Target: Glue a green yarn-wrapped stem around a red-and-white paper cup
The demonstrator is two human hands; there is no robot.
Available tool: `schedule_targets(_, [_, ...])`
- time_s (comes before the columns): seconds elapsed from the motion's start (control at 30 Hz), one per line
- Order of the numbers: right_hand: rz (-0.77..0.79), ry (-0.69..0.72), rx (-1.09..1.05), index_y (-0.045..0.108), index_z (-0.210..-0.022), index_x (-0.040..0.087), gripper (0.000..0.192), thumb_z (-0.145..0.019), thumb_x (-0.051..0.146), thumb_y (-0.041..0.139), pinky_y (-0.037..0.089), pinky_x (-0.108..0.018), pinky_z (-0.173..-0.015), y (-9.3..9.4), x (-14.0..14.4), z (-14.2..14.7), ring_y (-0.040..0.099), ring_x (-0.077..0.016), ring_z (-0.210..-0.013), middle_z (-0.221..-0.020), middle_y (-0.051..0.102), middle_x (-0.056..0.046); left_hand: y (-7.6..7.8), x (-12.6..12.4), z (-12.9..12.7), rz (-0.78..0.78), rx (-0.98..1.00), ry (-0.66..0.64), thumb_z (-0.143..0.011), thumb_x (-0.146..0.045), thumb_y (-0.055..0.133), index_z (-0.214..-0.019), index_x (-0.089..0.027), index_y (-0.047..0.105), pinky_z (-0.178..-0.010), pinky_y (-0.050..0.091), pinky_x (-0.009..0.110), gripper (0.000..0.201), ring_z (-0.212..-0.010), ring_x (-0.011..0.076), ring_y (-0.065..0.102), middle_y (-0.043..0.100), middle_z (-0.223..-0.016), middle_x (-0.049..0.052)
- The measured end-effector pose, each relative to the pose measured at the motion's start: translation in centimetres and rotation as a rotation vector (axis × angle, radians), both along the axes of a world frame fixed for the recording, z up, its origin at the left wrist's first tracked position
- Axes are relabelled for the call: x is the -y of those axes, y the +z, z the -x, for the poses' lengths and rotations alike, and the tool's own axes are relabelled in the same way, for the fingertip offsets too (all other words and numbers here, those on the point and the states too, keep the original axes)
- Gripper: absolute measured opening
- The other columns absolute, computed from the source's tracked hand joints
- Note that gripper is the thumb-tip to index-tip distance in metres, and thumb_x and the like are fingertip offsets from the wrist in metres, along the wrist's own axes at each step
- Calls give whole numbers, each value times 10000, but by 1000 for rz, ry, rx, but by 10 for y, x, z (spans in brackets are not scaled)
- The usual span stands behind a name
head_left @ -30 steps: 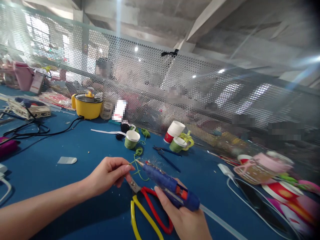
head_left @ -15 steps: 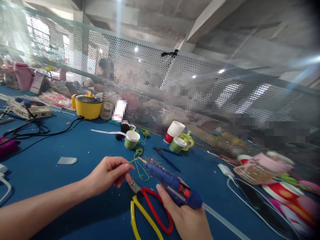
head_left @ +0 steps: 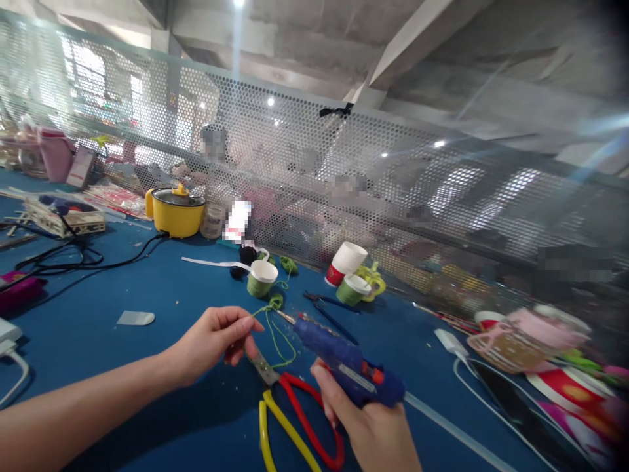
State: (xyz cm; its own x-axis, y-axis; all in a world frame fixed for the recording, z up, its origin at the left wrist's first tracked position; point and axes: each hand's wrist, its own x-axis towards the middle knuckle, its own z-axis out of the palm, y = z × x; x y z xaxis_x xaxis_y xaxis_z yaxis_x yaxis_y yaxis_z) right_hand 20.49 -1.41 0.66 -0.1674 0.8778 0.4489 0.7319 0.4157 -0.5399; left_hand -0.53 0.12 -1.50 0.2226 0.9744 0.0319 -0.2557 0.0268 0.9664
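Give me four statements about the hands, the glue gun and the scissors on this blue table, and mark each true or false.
1. The right hand holds the blue glue gun. True.
2. The left hand grips the scissors. False: it pinches a green string; the scissors lie on the table.
3. The scissors have one red and one yellow handle. True.
4. The yellow pot has no lid. False: a lid sits on it.

One head-worn view, looking forward and slightly down across the blue table (head_left: 98, 341), tilted so the perforated mesh screen (head_left: 393, 177) slants across the upper frame. Both hands sit close at the bottom edge; the yellow pot (head_left: 177, 211) lies farther off, ceiling beams above.
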Motion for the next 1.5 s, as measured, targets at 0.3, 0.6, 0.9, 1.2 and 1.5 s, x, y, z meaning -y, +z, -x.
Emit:
schedule_targets(0.3, [310,-83,-330,512,-435,190,361,-677,453,565,433,-199,-458,8,8,14,534,-135,-439,-402,508,13,1,0,-2,21,-32,-38,-741,-422,533,-758,-108,576,-393,274,176,318,-379,42,419,581,-527,0])
schedule_targets(0.6, [354,-46,-313,507,-440,173,407,-685,496,544,398,-205,-429,4,2,11,460,-105,-389,-373,431,30,5,2,0,6,-83,-73,-729,-443,532,-767,-112,585,-389,279,174,338,-369,38,411,570,-513,-15])
schedule_targets(0.9, [327,29,-275,455,-417,185,435,-725,490,503,434,-202,-437,6,1,10,465,-107,-375,-361,423,24,-1,-6,5,51,79,13,-771,-341,530,-772,-103,582,-376,248,166,244,-366,35,406,559,-520,-6])
schedule_targets(1.2, [-212,235,265,711,-735,246,244,-768,295,474,529,-222,-596,-7,-7,-19,637,-163,-513,-533,656,-2,1,-12,10,406,482,35,-829,-143,429,-780,-86,554,-370,281,125,146,-372,14,395,482,-535,-26])
schedule_targets(1.5, [-489,299,722,659,-995,270,382,-785,121,377,536,-283,-638,-16,-10,-25,666,-192,-586,-714,706,-21,1,-9,8,419,463,20,-839,-145,413,-787,-84,549,-368,302,115,158,-370,13,404,479,-533,-24])
